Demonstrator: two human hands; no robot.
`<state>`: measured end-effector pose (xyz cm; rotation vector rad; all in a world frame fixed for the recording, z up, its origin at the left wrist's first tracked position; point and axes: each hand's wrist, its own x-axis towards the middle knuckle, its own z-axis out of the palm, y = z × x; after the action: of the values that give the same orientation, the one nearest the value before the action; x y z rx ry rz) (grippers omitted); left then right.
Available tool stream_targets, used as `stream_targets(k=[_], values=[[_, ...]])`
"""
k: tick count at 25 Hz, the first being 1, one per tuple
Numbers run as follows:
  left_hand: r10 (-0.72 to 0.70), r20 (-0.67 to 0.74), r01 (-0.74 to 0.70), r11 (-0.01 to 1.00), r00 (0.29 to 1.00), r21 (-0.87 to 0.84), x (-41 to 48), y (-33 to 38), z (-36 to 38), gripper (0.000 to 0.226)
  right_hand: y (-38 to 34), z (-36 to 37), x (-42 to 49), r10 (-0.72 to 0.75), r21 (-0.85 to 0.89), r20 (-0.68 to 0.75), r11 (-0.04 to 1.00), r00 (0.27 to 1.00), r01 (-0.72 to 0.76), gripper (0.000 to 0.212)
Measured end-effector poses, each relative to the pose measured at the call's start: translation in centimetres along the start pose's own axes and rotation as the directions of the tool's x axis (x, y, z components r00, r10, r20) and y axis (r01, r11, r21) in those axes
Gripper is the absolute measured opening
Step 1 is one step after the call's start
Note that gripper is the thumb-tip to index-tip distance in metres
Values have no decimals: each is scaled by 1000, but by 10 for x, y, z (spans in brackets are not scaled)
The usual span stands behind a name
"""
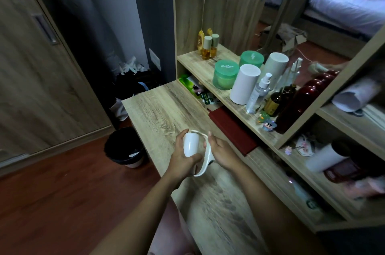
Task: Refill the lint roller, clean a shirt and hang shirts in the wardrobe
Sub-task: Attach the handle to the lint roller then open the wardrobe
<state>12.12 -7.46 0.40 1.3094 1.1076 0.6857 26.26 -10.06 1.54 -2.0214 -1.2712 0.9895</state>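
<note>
Over the wooden desk (158, 108) I hold a white lint roller. My left hand (183, 154) is wrapped around the white roll (190, 145) at the roller's head. My right hand (223, 151) grips the curved white handle (205, 166), which arcs down between both hands. The roll stands roughly upright, tilted slightly. No shirt is in clear view; dark and white clothing hangs blurred in the open wardrobe (100, 25) at the upper left.
A black waste bin (125, 148) stands on the floor left of the desk. On the shelf (208, 67) at the right stand green jars, white cylinders, spray bottles and a dark red bottle. A red book (231, 129) lies beside my right hand. The sliding wardrobe door (31, 67) is far left.
</note>
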Motion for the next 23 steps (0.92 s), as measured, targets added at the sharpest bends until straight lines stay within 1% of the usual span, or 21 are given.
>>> stream_targets(k=[1, 3, 4, 6, 8, 11, 14, 19, 23], values=[[-6, -2, 6, 1000, 1000, 15, 1, -1, -3, 73, 4, -3, -2, 8, -6, 50, 1000, 999, -7, 51], [-31, 8, 31, 999, 999, 23, 2, 1, -9, 73, 12, 0, -8, -15, -137, 96, 990, 995, 28, 54], [-41, 22, 40, 998, 999, 38, 2, 2, -11, 73, 14, 3, -11, -46, -191, 86, 980, 995, 61, 54], [-31, 51, 27, 997, 998, 79, 3, 3, -13, 72, 15, 8, -16, -109, -244, 36, 963, 993, 114, 52], [-26, 84, 19, 997, 996, 77, 4, 6, -14, 70, 13, 9, -16, -151, -245, 7, 958, 988, 148, 57], [-56, 119, 50, 997, 991, 60, 5, 10, -13, 61, 14, 6, -14, -152, -218, 4, 964, 988, 149, 59], [-64, 97, 51, 990, 993, 131, 5, 10, -13, 51, 15, 6, -14, -150, -206, 30, 966, 988, 153, 59], [-46, 115, 20, 976, 992, 215, 8, 11, -17, 50, 15, 11, -17, -146, -159, 15, 976, 989, 147, 62], [-25, 142, -17, 960, 990, 281, 8, 10, -20, 49, 16, 17, -21, -145, -140, 9, 979, 989, 145, 58]])
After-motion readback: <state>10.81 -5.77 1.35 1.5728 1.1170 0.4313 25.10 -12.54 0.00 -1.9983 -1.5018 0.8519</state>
